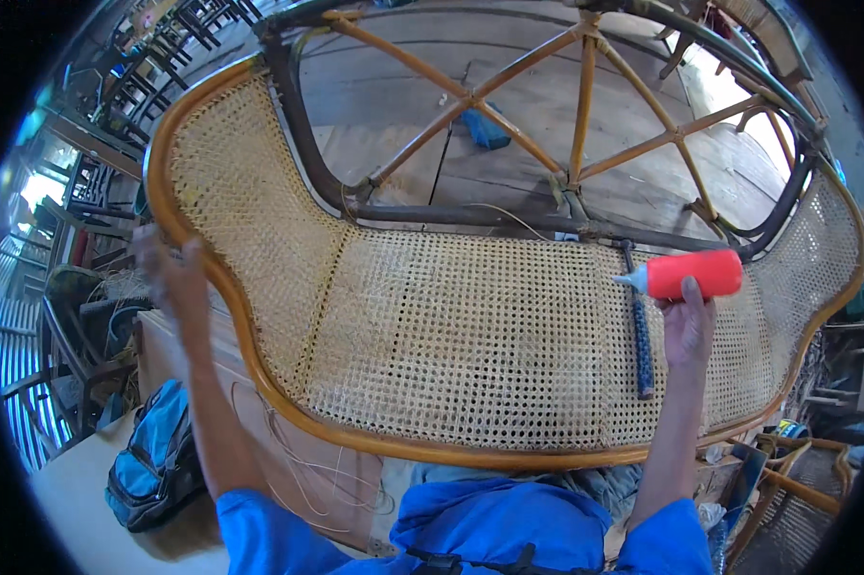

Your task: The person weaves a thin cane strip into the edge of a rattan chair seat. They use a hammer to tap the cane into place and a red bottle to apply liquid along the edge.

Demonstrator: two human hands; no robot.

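My right hand is closed round a red squeeze bottle with a pale nozzle pointing left, held above the woven cane panel. Under and beside it, a hammer with a blue patterned handle lies on the cane. My left hand is at the left wooden rim of the rattan frame, blurred, with thumb and fingers apart and nothing seen in it. Whether it touches the rim I cannot tell. The cane panel curves up at both ends inside the brown rim.
Crossed rattan poles and a dark bar rise beyond the panel. A blue item lies on the floor behind them. A blue and black backpack sits at lower left, with loose cane strands near it. Chair frames stand at lower right.
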